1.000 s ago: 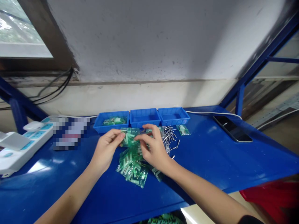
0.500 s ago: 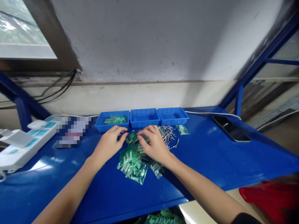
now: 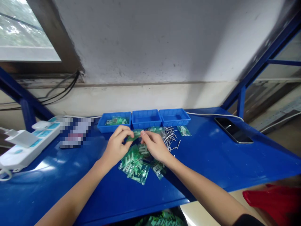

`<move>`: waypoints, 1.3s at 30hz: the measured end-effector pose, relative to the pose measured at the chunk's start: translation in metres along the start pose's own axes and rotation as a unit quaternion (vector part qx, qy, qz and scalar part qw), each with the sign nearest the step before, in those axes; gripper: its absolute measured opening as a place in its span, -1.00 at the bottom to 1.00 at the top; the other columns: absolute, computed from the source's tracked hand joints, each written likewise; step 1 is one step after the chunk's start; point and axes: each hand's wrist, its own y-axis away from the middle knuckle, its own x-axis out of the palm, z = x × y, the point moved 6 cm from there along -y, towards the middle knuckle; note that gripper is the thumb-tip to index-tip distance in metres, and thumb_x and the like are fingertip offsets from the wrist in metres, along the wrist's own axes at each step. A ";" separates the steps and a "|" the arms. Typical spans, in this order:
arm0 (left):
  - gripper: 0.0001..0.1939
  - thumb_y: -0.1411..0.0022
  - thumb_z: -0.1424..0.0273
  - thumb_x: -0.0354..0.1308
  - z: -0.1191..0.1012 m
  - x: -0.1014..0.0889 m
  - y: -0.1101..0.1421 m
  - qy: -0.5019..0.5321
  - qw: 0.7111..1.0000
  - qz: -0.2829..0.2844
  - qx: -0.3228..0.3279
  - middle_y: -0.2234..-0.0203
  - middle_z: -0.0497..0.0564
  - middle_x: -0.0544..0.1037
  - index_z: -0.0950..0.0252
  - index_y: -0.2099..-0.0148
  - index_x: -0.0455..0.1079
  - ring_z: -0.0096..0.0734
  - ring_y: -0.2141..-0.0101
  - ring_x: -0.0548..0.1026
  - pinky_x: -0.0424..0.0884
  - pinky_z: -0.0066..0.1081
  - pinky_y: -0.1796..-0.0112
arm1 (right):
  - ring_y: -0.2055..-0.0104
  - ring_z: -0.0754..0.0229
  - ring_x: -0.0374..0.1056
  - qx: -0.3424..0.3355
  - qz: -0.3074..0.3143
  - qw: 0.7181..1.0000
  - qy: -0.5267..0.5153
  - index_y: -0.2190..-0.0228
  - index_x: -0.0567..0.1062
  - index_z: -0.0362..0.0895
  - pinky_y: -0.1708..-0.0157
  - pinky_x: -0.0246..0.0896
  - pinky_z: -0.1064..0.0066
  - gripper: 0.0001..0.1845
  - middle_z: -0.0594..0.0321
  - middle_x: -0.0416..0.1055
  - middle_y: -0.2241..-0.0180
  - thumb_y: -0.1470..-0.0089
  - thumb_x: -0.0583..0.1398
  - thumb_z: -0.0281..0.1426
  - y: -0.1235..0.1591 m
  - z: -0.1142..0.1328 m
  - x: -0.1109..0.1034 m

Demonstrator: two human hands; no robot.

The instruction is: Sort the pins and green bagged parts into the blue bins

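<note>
My left hand (image 3: 118, 144) and my right hand (image 3: 155, 146) are closed on opposite ends of a small green plastic bag (image 3: 135, 135), held up just above the pile. Its contents are partly covered by my fingers. Below them lies a heap of green-tinted bags (image 3: 135, 166) with pale plugs and small metal parts inside. Right of my right hand, loose metal pins or rivets (image 3: 169, 135) are scattered on the blue table (image 3: 211, 163). A single bag (image 3: 184, 130) lies beyond them.
Three blue trays stand along the wall: the left tray (image 3: 101, 127) holds several green bags, beside the middle tray (image 3: 146, 119) and the right tray (image 3: 175, 117). A phone (image 3: 232, 129) lies at right. On the left are a white power strip (image 3: 25, 153) and a blurred packet (image 3: 76, 131).
Both hands have closed on the small green bag and raised it from the pile, pulling it between them. The camera view has shifted slightly.
</note>
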 end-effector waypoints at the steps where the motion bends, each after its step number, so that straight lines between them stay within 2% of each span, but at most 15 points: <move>1: -0.90 -0.16 0.55 0.02 -0.008 0.001 0.001 -0.010 0.999 0.001 0.036 0.32 0.00 0.31 0.26 0.34 0.30 -0.40 0.32 0.35 0.31 -0.42 0.33 | 0.57 0.31 0.17 0.024 0.001 0.999 -0.036 0.58 0.39 -0.14 0.52 0.04 0.44 -0.56 0.33 0.27 0.62 -0.16 -0.02 -0.15 0.000 -0.003 0.001; 3: -0.86 -0.17 0.58 0.00 -0.016 0.004 0.003 -0.029 0.996 0.010 0.078 0.29 0.02 0.29 0.26 0.33 0.31 -0.36 0.25 0.35 0.33 -0.35 0.25 | 0.56 0.31 0.19 0.052 -0.015 0.994 -0.093 0.56 0.39 -0.14 0.53 0.06 0.46 -0.65 0.34 0.29 0.61 -0.11 0.03 -0.20 -0.002 -0.008 0.000; 6: -0.86 -0.15 0.58 0.04 -0.013 0.009 0.003 -0.046 0.996 0.029 0.071 0.22 0.05 0.26 0.25 0.29 0.33 -0.28 0.13 0.33 0.33 -0.24 0.13 | 0.56 0.29 0.21 0.054 -0.057 0.991 -0.109 0.49 0.42 -0.14 0.54 0.08 0.47 -0.78 0.35 0.31 0.60 -0.02 0.08 -0.28 -0.004 -0.015 -0.004; 10: -0.85 -0.13 0.44 0.12 -0.008 0.013 0.001 0.004 0.999 0.038 0.012 0.18 0.06 0.30 0.23 0.19 0.36 -0.24 0.09 0.33 0.32 -0.23 0.11 | 0.52 0.27 0.26 -0.021 -0.125 0.992 -0.027 0.44 0.45 -0.16 0.47 0.17 0.44 -0.78 0.29 0.37 0.54 -0.04 0.07 -0.30 -0.003 -0.011 -0.014; 12: -0.81 -0.16 0.31 0.12 -0.003 0.016 0.000 0.092 0.993 0.036 -0.066 0.22 0.06 0.36 0.25 0.18 0.37 -0.27 0.17 0.38 0.34 -0.31 0.21 | 0.47 0.25 0.30 -0.072 -0.152 0.986 0.017 0.41 0.46 -0.16 0.43 0.20 0.43 -0.80 0.25 0.40 0.48 -0.04 0.07 -0.34 -0.001 -0.004 -0.017; 14: -0.69 -0.20 0.15 0.03 0.006 0.019 0.002 0.218 0.960 0.016 -0.175 0.35 0.05 0.42 0.31 0.23 0.38 -0.34 0.32 0.41 0.33 -0.40 0.35 | 0.43 0.24 0.31 -0.118 -0.161 0.979 0.049 0.39 0.47 -0.15 0.42 0.23 0.43 -0.82 0.23 0.39 0.43 -0.04 0.07 -0.39 0.003 0.003 -0.017; 16: -0.54 -0.21 0.03 -0.06 0.014 0.025 0.006 0.336 0.901 -0.005 -0.275 0.48 0.03 0.42 0.36 0.31 0.39 -0.43 0.47 0.39 0.27 -0.47 0.47 | 0.39 0.23 0.31 -0.156 -0.156 0.973 0.066 0.38 0.47 -0.13 0.38 0.24 0.42 -0.83 0.22 0.36 0.41 -0.03 0.07 -0.43 0.006 0.009 -0.014; 19: -0.52 -0.11 0.00 0.04 0.019 0.032 0.010 0.428 0.832 -0.020 -0.352 0.58 -0.03 0.39 0.39 0.38 0.38 -0.54 0.59 0.33 0.18 -0.52 0.57 | 0.33 0.22 0.31 -0.191 -0.143 0.967 0.085 0.36 0.49 -0.11 0.29 0.26 0.38 -0.82 0.21 0.33 0.36 -0.03 0.08 -0.47 0.008 0.011 -0.009; 23: -0.70 0.07 0.22 0.28 0.022 0.030 0.012 0.451 0.810 -0.046 -0.372 0.58 -0.09 0.40 0.36 0.39 0.37 -0.59 0.59 0.34 0.16 -0.57 0.58 | 0.26 0.19 0.29 -0.217 -0.152 0.959 0.103 0.35 0.51 -0.11 0.21 0.25 0.34 -0.81 0.19 0.29 0.33 -0.02 0.10 -0.48 0.009 0.007 -0.007; 27: -0.64 0.03 0.12 0.18 0.027 0.029 0.015 0.460 0.792 -0.046 -0.398 0.56 -0.04 0.40 0.36 0.41 0.33 -0.53 0.59 0.36 0.22 -0.52 0.58 | 0.17 0.16 0.27 -0.242 -0.156 0.951 0.115 0.35 0.54 -0.09 0.15 0.24 0.26 -0.81 0.17 0.28 0.27 -0.02 0.12 -0.47 0.008 0.006 -0.007; 29: -0.62 0.02 0.10 0.16 0.030 0.029 0.016 0.449 0.794 -0.041 -0.408 0.58 -0.04 0.38 0.36 0.43 0.30 -0.51 0.61 0.35 0.21 -0.51 0.59 | 0.15 0.15 0.26 -0.252 -0.150 0.947 0.130 0.35 0.55 -0.06 0.13 0.23 0.23 -0.80 0.17 0.28 0.25 -0.03 0.13 -0.46 0.009 0.006 -0.006; 32: -0.71 0.03 0.21 0.19 0.031 0.026 0.015 0.427 0.816 -0.042 -0.388 0.54 -0.01 0.40 0.36 0.42 0.30 -0.45 0.53 0.40 0.28 -0.48 0.53 | 0.15 0.13 0.24 -0.261 -0.141 0.944 0.143 0.34 0.56 -0.06 0.15 0.23 0.22 -0.79 0.15 0.27 0.24 -0.03 0.13 -0.47 0.011 0.008 -0.002; 35: -0.82 0.03 0.33 0.19 0.028 0.019 0.013 0.402 0.846 -0.078 -0.342 0.50 -0.07 0.38 0.31 0.39 0.29 -0.44 0.42 0.41 0.32 -0.46 0.40 | 0.11 0.10 0.21 -0.216 -0.152 0.953 0.149 0.32 0.57 -0.07 0.08 0.16 0.18 -0.76 0.13 0.26 0.22 -0.02 0.13 -0.49 0.009 0.005 -0.003; 37: -0.86 0.02 0.39 0.21 0.022 0.011 0.011 0.348 0.887 -0.102 -0.287 0.50 -0.11 0.36 0.28 0.40 0.30 -0.46 0.38 0.37 0.30 -0.46 0.33 | 0.08 0.08 0.19 -0.149 -0.161 0.967 0.129 0.31 0.57 -0.07 0.02 0.09 0.15 -0.79 0.13 0.27 0.21 0.00 0.16 -0.43 0.005 -0.001 -0.007; 39: -0.93 -0.01 0.44 0.19 0.007 0.003 0.007 0.224 0.955 -0.094 -0.172 0.47 -0.09 0.40 0.27 0.40 0.35 -0.42 0.34 0.35 0.28 -0.41 0.24 | 0.14 0.10 0.22 -0.087 -0.147 0.984 0.058 0.37 0.56 -0.10 0.05 0.11 0.20 -0.81 0.18 0.30 0.27 -0.02 0.17 -0.31 0.001 -0.007 -0.009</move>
